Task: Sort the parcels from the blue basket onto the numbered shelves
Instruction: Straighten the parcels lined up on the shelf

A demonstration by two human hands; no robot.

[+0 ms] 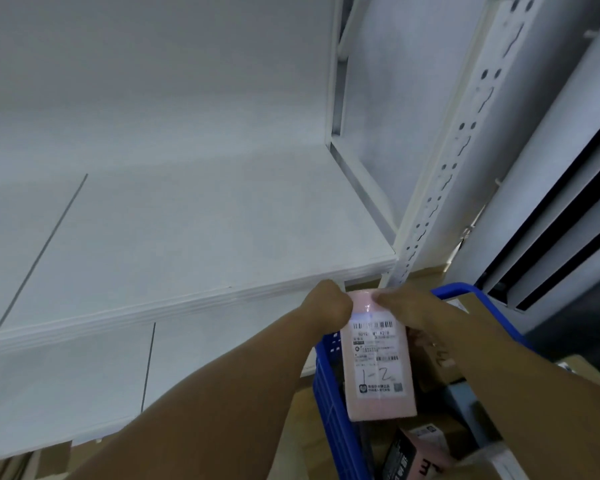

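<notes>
Blue basket (326,393) sits low right with brown boxes (430,372) inside. Above it we hold the pink parcel (376,362), handwritten 1-2 facing us, with left hand (329,303) and right hand (416,306) both gripping its far end. White shelf (187,237) lies just beyond.

the pink parcel (378,405), pinched at its far end by the left hand (329,304) and the right hand (418,308), carries a white shipping label (378,358). just under the grip runs a barcode (373,324), with a printed code beneath it too blurred to read surely. the small print below that is too fine to read. toward the label's end away from the grip stands a handwritten "1-2" (378,375), then a small qr code (398,387). well below the grip, a black and pink box (416,452) bears blurred, unreadable lettering.
</notes>
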